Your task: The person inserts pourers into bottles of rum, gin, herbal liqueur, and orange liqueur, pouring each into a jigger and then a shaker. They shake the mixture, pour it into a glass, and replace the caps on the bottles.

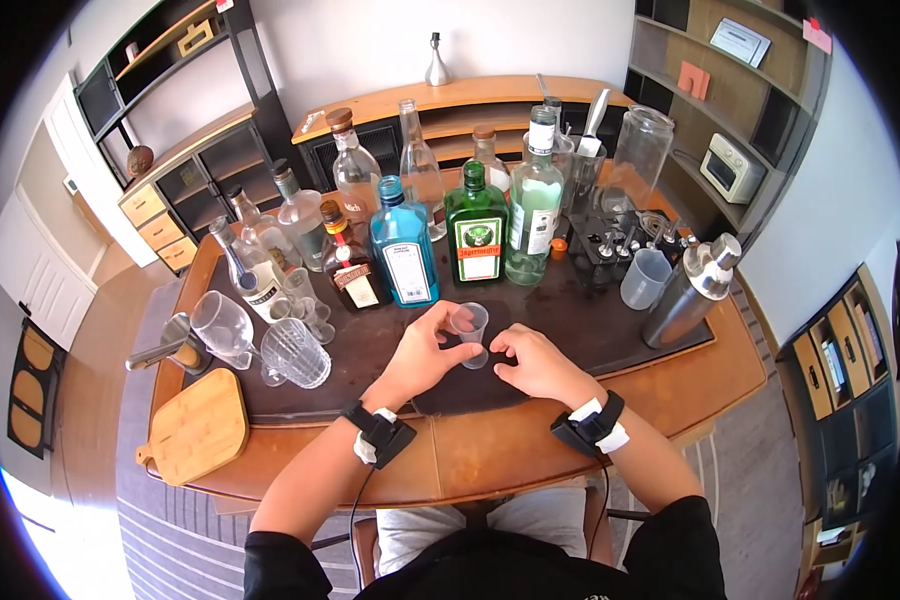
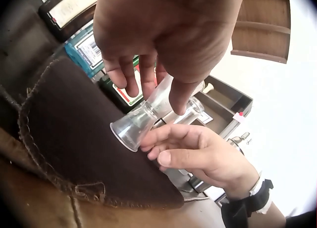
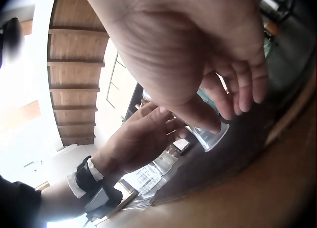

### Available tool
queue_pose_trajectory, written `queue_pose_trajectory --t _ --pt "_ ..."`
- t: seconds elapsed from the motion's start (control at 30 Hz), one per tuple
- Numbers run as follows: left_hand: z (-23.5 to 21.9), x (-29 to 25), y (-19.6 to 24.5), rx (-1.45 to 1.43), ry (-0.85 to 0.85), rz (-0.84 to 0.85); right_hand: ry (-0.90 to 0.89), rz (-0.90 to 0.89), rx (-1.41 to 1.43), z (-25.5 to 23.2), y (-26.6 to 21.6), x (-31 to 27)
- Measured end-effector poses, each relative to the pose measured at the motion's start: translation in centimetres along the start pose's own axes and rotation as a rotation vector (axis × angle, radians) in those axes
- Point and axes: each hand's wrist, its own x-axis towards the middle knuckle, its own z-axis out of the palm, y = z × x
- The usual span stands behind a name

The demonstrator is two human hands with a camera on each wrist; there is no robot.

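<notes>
A clear double-ended jigger [image 1: 474, 354], narrow at its waist, stands upright at the middle of the table's dark mat. My left hand [image 1: 425, 345] holds its upper cup between thumb and fingers. In the left wrist view the lower cup of the jigger [image 2: 132, 130] flares toward the mat. To the right of it is my right hand [image 1: 542, 365], fingers loosely bent, with fingertips right by the lower rim. The right wrist view shows the jigger [image 3: 212, 139] partly hidden behind my right thumb. Just beyond my hands stand a blue bottle [image 1: 405, 250] and a green bottle [image 1: 477, 225].
More bottles line the back, including a dark brown one [image 1: 355, 270]. At left are a wine glass [image 1: 220, 325], a ribbed mixing glass [image 1: 296, 353] and a wooden cutting board [image 1: 205, 430]. A steel shaker [image 1: 685, 300] and a translucent cup [image 1: 647, 280] stand at right.
</notes>
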Motion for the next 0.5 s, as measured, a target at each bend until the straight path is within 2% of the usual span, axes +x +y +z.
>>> queue_pose_trajectory --t 0.1,0.2,0.3,0.4,0.43,0.47,0.5 --pt "0.1 -0.2 -0.4 0.042 0.081 0.005 0.040 -0.026 0.028 0.2 0.3 0.0" --pt "0.8 -0.5 0.1 0.041 0.208 -0.172 0.243 -0.058 0.301 -0.2 -2.4 0.6" --pt "1.5 -0.5 -0.9 0.054 0.219 -0.183 0.315 -0.150 0.259 -0.5 -4.3 1.5" --pt "1.4 -1.1 -0.1 0.061 0.193 0.090 0.355 -0.195 0.209 -0.3 -5.0 2.6" --pt "1.2 -1.2 -0.5 0.157 0.133 0.155 0.350 -0.206 0.196 -0.1 -4.4 3.2" --pt "0.9 -1.4 -0.2 0.177 0.106 0.164 0.342 -0.216 0.183 -0.1 -4.5 3.7" --pt "0.7 -1.3 -0.6 0.040 0.065 0.050 0.266 -0.174 0.192 -0.7 -4.6 3.9"
